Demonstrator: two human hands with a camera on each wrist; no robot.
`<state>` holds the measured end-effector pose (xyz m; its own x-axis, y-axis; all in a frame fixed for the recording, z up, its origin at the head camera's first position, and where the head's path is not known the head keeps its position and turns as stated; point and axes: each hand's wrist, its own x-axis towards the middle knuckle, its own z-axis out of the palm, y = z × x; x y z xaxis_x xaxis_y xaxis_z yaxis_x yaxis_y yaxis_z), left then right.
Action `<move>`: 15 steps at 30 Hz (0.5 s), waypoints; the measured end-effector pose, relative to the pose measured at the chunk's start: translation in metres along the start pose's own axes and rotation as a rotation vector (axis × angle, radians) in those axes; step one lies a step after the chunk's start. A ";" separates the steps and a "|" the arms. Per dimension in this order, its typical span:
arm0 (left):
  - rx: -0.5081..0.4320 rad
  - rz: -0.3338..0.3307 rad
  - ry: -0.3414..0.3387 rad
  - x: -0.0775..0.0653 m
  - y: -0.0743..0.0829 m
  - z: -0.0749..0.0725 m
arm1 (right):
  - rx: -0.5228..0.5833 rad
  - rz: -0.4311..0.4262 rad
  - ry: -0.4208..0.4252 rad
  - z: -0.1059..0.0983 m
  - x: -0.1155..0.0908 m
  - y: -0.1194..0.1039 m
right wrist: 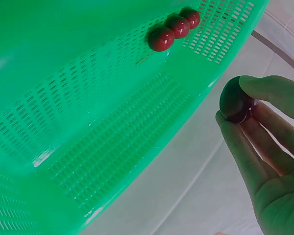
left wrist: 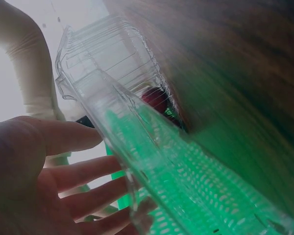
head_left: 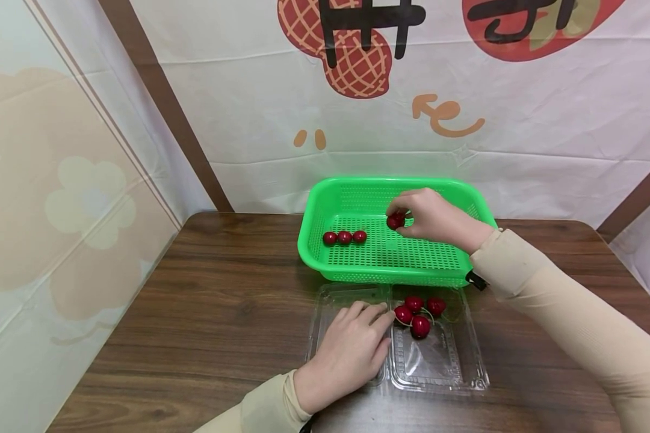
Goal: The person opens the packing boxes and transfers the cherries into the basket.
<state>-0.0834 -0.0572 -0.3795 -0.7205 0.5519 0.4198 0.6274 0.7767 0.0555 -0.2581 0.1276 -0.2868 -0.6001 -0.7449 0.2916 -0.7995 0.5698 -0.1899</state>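
My right hand (head_left: 433, 218) pinches a dark red cherry (head_left: 395, 222) between thumb and fingertips, over the green plastic basket (head_left: 304, 237). In the right wrist view the same cherry (right wrist: 234, 100) shows glossy at the fingertips. Three cherries (head_left: 344, 237) lie in a row on the basket's floor, toward its left. In front of the basket sits an opened clear plastic box (head_left: 428, 367), with several stemmed cherries (head_left: 420, 326) in its right half. My left hand (head_left: 349, 350) rests on the left half with relaxed fingers, fingertips close by those cherries.
The brown wooden table (head_left: 211, 337) extends to both sides of the box. Behind the basket hangs a white printed cloth (head_left: 249, 120), and another pale cloth (head_left: 59, 240) borders the table's left. The basket's near rim stands right behind the box.
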 end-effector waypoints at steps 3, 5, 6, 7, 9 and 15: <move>0.003 0.003 0.004 0.000 0.000 0.000 | 0.001 0.007 -0.019 0.001 0.004 0.002; 0.003 0.002 0.005 0.000 0.000 0.000 | 0.003 0.011 -0.029 0.002 0.006 0.005; 0.003 0.002 0.004 0.000 0.000 0.000 | 0.004 0.014 -0.033 0.002 0.008 0.006; 0.003 0.001 0.002 0.000 0.000 0.000 | 0.006 0.016 -0.035 0.003 0.009 0.007; 0.003 -0.001 0.000 0.000 0.000 0.000 | 0.006 0.010 -0.035 0.004 0.011 0.009; 0.004 0.000 0.001 0.000 0.000 0.000 | -0.004 0.002 -0.037 0.006 0.018 0.012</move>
<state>-0.0831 -0.0573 -0.3801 -0.7200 0.5520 0.4206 0.6263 0.7779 0.0514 -0.2786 0.1187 -0.2896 -0.6027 -0.7557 0.2564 -0.7980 0.5728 -0.1873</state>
